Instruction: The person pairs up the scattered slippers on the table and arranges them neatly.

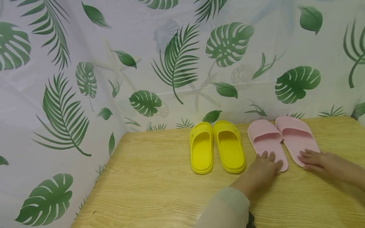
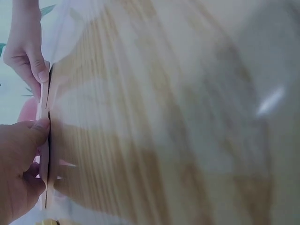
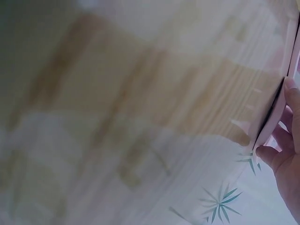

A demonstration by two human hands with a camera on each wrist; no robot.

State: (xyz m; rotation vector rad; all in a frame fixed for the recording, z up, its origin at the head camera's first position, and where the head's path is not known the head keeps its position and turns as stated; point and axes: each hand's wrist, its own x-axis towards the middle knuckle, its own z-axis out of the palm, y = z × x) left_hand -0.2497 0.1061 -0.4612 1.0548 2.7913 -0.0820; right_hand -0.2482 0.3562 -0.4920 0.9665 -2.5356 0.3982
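Observation:
A pair of pink slippers lies side by side on the wooden tabletop, toes away from me. My left hand (image 1: 263, 166) rests on the heel end of the left pink slipper (image 1: 263, 136), fingers spread over its footbed. In the left wrist view that hand's thumb (image 2: 41, 125) touches the sole's edge. On the heel end of the right pink slipper (image 1: 297, 136) lies my right hand (image 1: 322, 161), its fingers fairly straight. The right wrist view shows the right hand (image 3: 286, 159) touching the pink sole's rim. Beside them stand a left yellow slipper (image 1: 201, 158) and a right yellow slipper (image 1: 231, 155).
The wood-grain table (image 1: 148, 190) ends at the back against a white cloth (image 1: 256, 95) printed with green leaves. More of this cloth hangs along the table's left side. Both wrist views mostly show the blurred, shiny tabletop.

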